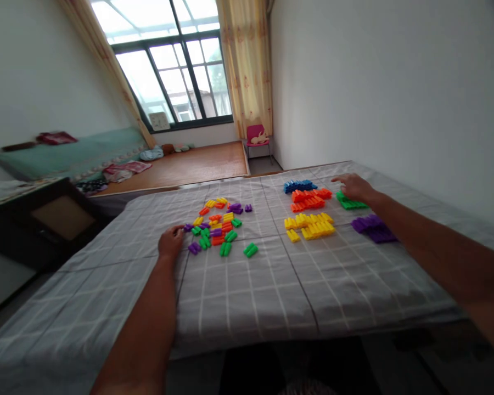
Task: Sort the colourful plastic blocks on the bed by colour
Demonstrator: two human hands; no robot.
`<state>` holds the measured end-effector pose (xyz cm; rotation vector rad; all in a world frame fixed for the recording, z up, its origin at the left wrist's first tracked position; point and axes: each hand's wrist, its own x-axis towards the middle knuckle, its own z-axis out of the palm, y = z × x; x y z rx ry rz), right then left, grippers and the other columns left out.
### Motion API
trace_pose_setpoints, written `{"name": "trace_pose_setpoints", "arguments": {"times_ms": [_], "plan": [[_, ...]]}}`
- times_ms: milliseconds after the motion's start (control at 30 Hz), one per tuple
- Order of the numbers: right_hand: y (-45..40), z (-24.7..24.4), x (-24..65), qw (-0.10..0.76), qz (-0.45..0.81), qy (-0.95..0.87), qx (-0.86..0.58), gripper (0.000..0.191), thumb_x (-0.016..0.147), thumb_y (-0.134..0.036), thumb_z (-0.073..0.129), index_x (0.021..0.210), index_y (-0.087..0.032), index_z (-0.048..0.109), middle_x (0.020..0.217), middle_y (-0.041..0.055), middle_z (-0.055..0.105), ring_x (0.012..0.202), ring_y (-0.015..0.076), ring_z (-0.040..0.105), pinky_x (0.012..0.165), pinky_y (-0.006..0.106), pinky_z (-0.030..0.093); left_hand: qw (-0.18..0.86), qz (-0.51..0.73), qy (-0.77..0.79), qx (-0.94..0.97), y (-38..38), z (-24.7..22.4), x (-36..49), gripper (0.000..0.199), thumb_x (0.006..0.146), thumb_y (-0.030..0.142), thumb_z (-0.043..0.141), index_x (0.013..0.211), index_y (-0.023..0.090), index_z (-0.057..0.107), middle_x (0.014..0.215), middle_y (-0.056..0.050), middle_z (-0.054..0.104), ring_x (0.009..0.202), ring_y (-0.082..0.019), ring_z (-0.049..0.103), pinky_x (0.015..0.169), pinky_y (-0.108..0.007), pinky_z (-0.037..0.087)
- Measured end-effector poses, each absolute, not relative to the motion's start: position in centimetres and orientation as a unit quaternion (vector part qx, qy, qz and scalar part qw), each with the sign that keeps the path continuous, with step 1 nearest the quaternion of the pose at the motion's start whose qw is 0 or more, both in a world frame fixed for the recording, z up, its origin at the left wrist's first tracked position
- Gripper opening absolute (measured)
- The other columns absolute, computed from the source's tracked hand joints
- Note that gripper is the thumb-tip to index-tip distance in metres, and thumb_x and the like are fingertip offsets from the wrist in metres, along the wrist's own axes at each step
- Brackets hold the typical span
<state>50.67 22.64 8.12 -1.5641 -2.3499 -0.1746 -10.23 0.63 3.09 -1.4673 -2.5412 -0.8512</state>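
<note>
My left hand (172,241) rests at the left edge of a loose mix of small plastic blocks, its fingers closed at the tips against a purple block (188,227). Around it lie green blocks (205,239), orange, yellow and more purple ones, scattered on the checked cloth. On the right, my right hand (353,187) hovers over a group of green blocks (349,202), with its index finger stretched out to the left and no block visible in it. Part of that green group is hidden under the hand. A purple group (374,227) lies nearer, beside my right forearm.
Sorted groups of blue (299,186), orange (310,199) and yellow blocks (310,226) lie right of centre. A grey checked cloth (247,296) covers the bed-like surface. Beyond stand a wooden platform (197,162) and a pink chair (256,133); a dark cabinet (28,219) is at left.
</note>
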Motion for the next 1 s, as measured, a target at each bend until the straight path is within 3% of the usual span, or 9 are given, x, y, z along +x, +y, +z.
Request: {"name": "trace_pose_setpoints", "arguments": {"times_ms": [67, 233, 433, 533, 733, 1000], "plan": [[20.5, 8.5, 45.7, 0.184, -0.033, -0.859, -0.476, 0.040, 0.078, -0.012, 0.052, 0.115, -0.016, 0.067, 0.120, 0.0111, 0.066, 0.110, 0.0246, 0.060, 0.101, 0.039, 0.042, 0.033, -0.283, -0.831, -0.477, 0.7, 2.9, -10.1, 0.039, 0.080, 0.028, 0.045, 0.105, 0.019, 0.073, 0.096, -0.007, 0.074, 0.086, -0.022, 0.066, 0.072, -0.027, 0.049], [12.8, 7.8, 31.6, 0.178, 0.108, -0.931, -0.301, 0.028, 0.088, -0.019, 0.048, 0.108, -0.016, 0.067, 0.103, 0.0093, 0.071, 0.087, 0.0188, 0.065, 0.083, 0.031, 0.050, 0.013, -0.303, -0.822, -0.481, 0.7, 2.1, -10.3, 0.039, 0.082, 0.026, 0.044, 0.107, 0.018, 0.073, 0.100, -0.008, 0.073, 0.085, -0.021, 0.066, 0.076, -0.028, 0.049], [9.1, 5.9, 20.3, 0.136, 0.113, -0.973, -0.151, 0.034, 0.081, -0.008, 0.057, 0.111, -0.018, 0.065, 0.112, 0.0088, 0.068, 0.107, 0.0218, 0.058, 0.096, 0.036, 0.041, 0.006, -0.323, -0.809, -0.491, 0.6, 1.8, -10.4, 0.036, 0.083, 0.023, 0.046, 0.107, 0.018, 0.072, 0.106, -0.007, 0.073, 0.096, -0.020, 0.065, 0.083, -0.027, 0.048], [9.3, 5.4, 18.4, 0.091, 0.102, -0.983, -0.119, 0.034, 0.077, -0.008, 0.061, 0.109, -0.018, 0.066, 0.110, 0.0081, 0.068, 0.104, 0.0217, 0.059, 0.096, 0.035, 0.040, -0.004, -0.335, -0.805, -0.489, 0.5, 1.9, -10.2, 0.035, 0.083, 0.022, 0.047, 0.107, 0.018, 0.073, 0.106, -0.006, 0.073, 0.096, -0.019, 0.065, 0.083, -0.027, 0.048], [9.7, 6.8, 19.6, 0.008, 0.147, -0.975, -0.167, 0.037, 0.073, -0.019, 0.070, 0.110, -0.012, 0.065, 0.103, 0.0109, 0.068, 0.091, 0.0204, 0.063, 0.077, 0.028, 0.046, -0.006, -0.328, -0.802, -0.499, 0.7, 1.8, -9.9, 0.034, 0.083, 0.022, 0.048, 0.106, 0.019, 0.073, 0.105, -0.005, 0.073, 0.095, -0.019, 0.065, 0.084, -0.027, 0.048], [7.7, 9.6, 20.0, -0.039, 0.228, -0.972, -0.031, 0.035, 0.072, -0.006, 0.064, 0.104, -0.017, 0.066, 0.105, 0.0037, 0.068, 0.093, 0.0151, 0.061, 0.082, 0.026, 0.046, -0.005, -0.326, -0.792, -0.516, 0.9, 1.8, -9.7, 0.033, 0.083, 0.020, 0.049, 0.105, 0.018, 0.073, 0.107, -0.007, 0.072, 0.099, -0.020, 0.064, 0.087, -0.028, 0.048]]}}
